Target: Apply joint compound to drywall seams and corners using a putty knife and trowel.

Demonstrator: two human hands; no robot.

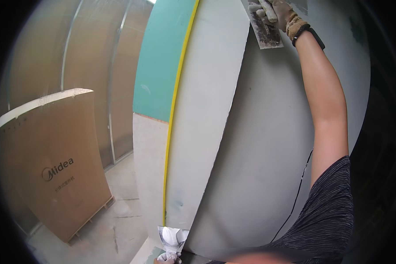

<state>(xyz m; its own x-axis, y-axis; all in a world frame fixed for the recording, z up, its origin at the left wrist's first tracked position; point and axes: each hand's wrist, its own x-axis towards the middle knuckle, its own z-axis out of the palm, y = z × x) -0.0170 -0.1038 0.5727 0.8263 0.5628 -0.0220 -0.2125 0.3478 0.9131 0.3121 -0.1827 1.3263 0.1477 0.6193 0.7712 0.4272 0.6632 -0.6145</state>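
High on the pale grey wall, my right hand, in a dirty glove, is wrapped round the light handle of a plastering trowel. The trowel's flat metal blade is smeared with dark marks and lies at or close to the wall surface. Low at the bottom edge, my left hand grips a putty knife. A lump of white putty sits on its blade, beside the foot of the wall's corner. Only part of the left hand shows.
A yellow strip runs up the narrow wall face, next to a green board. On the left a large brown carton stands on a pallet, before brown panels with metal studs. A thin black cable hangs near my right arm.
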